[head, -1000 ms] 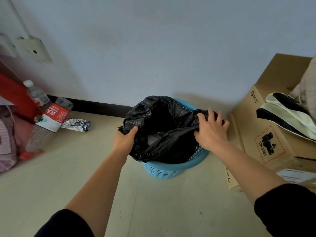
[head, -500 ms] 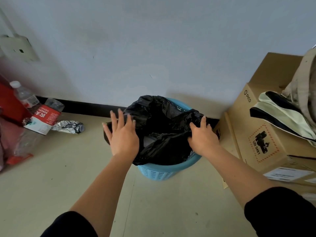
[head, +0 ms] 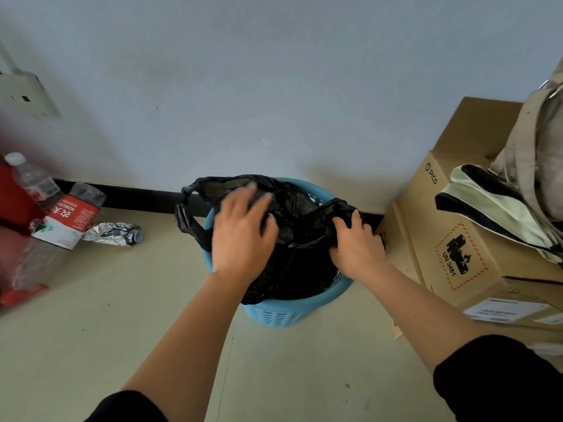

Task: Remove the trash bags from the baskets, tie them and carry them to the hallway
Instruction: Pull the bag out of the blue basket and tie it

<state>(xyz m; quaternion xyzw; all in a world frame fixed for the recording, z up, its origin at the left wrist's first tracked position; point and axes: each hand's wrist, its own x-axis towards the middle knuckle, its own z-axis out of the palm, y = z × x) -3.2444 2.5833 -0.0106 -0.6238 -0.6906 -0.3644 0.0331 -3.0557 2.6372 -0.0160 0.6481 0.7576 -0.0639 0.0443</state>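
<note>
Here: one blue basket [head: 275, 312] on the floor against the wall, landmark for all items. Black trash bag [head: 300, 239], inside the basket, its edges gathered above the rim, one handle loop hanging over the basket's left side. Left hand [head: 242, 236], over the basket, fingers spread flat on the bag. Right hand [head: 356, 245], at the basket's right rim, fingers curled into a fold of bag. Cardboard box [head: 451, 239], just right of the basket. Plastic bottles [head: 45, 193] and crumpled foil [head: 112, 233], left of it.
</note>
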